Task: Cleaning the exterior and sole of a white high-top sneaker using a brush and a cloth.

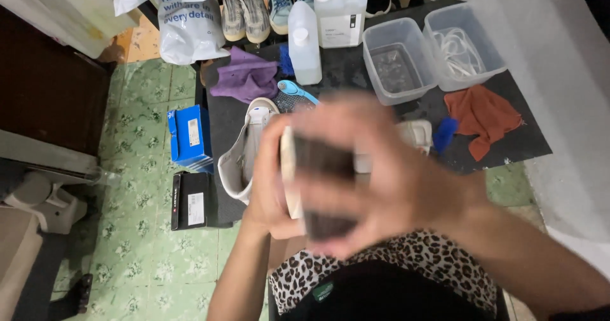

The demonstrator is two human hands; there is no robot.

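Both hands are close up and blurry. Left hand and right hand wrap their fingers around a dark brush with a pale edge. Best to grip it firmly, above the white shoe on the bench.

Both hands are blurred close to the camera; the left hand and right hand clasp a dark object with a pale edge; beyond lie a black mat, a purple cloth, and two clear tubs.
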